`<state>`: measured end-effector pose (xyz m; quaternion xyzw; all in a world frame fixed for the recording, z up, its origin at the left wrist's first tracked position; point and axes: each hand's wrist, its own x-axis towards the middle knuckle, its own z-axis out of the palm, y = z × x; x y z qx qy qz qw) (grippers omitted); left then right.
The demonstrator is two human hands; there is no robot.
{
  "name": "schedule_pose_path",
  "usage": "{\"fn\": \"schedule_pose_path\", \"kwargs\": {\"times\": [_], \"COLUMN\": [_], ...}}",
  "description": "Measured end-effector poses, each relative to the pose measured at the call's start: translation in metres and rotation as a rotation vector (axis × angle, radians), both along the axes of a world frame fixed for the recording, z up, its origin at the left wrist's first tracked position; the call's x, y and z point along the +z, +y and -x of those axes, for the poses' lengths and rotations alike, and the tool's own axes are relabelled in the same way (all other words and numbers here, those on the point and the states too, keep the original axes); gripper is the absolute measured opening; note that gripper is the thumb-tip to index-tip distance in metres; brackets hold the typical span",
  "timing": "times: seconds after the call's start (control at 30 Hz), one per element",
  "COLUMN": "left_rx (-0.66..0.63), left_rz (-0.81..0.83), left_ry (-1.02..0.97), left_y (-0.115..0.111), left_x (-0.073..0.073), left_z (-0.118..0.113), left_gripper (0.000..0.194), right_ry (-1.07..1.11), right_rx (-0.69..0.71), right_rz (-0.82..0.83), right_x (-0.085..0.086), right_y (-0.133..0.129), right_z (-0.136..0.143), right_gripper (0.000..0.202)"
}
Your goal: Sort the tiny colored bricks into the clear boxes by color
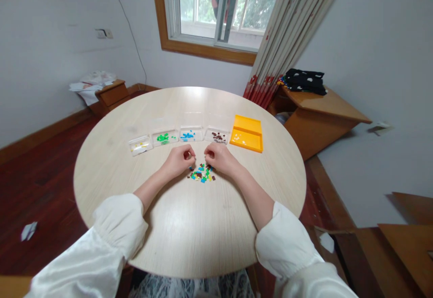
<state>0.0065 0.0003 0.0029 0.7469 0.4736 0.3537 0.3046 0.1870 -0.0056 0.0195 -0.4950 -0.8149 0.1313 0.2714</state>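
Note:
A small heap of mixed coloured pieces (202,174) lies on the round pale wooden table (189,226). My left hand (178,159) rests just left of the heap, fingers curled in. My right hand (219,157) rests just right of it, fingers curled too. Whether either hand pinches a piece is too small to tell. Behind the hands stand clear trays: one with yellow bits (140,145), one with green (164,137), one with blue (190,134), one with brown (217,135). An orange tray (247,133) with a few white bits is at the right.
A window (216,9) with a curtain (287,36) is behind the table. A wooden cabinet (318,117) with dark cloth on it stands at the right. A low wooden stand (111,94) with papers is at the left. The floor is dark red wood.

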Motion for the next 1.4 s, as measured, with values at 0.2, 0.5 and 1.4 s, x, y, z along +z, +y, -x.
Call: {"fn": "schedule_pose_path", "kwargs": {"times": [0.2,0.5,1.4], "left_rx": [0.042,0.068,-0.110], "left_rz": [-0.033,-0.038,0.536], "left_ry": [-0.024,-0.005,-0.732], "left_y": [0.001,0.002,0.003], "left_x": [0.002,0.005,0.011], "left_z": [0.000,0.001,0.005], "left_gripper": [0.013,0.023,0.042], "right_ry": [0.286,0.407,0.296], "right_rx": [-0.335,-0.648,0.012], "right_rz": [-0.270,-0.303,-0.305], "right_x": [0.006,-0.003,-0.007], "right_y": [0.019,0.032,-0.011], "right_z": [-0.055,-0.103,0.018], "right_gripper": [0.010,0.015,0.021]}}
